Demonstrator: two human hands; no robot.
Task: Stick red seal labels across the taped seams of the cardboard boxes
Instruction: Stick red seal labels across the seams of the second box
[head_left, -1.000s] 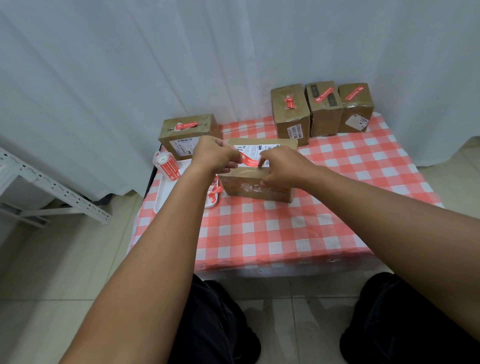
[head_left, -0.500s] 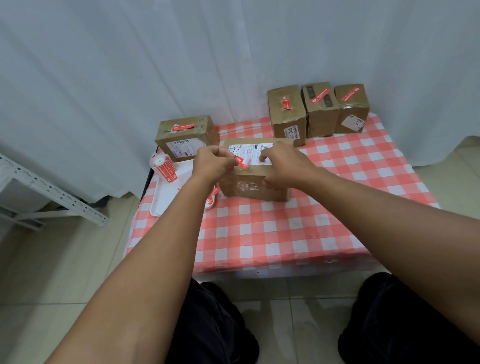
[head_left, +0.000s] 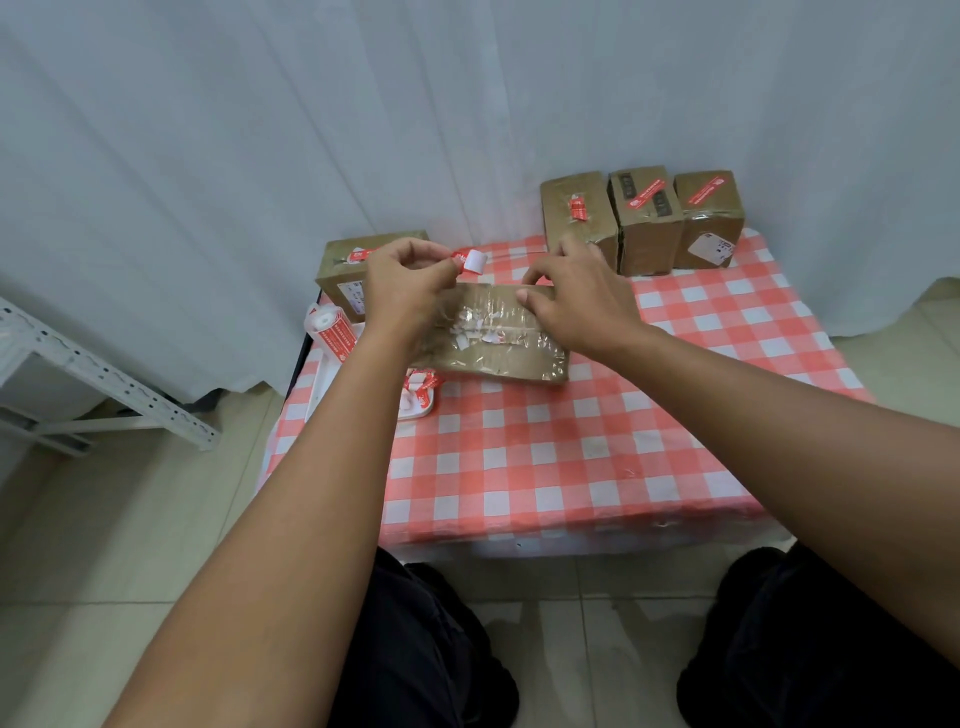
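1. We find the left hand (head_left: 410, 283) pinching a red seal label (head_left: 467, 260) above the box (head_left: 493, 332) at mid-table (head_left: 571, 467).
2. The right hand (head_left: 576, 296) grips that box's far edge.
3. We advise keeping the box steady and laying the label square across its taped seam.
4. Count: five boxes, four already sealed; one label roll (head_left: 330, 330).

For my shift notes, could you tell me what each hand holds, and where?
The left hand pinches a red seal label by one end; the right hand grips the box at its far edge.
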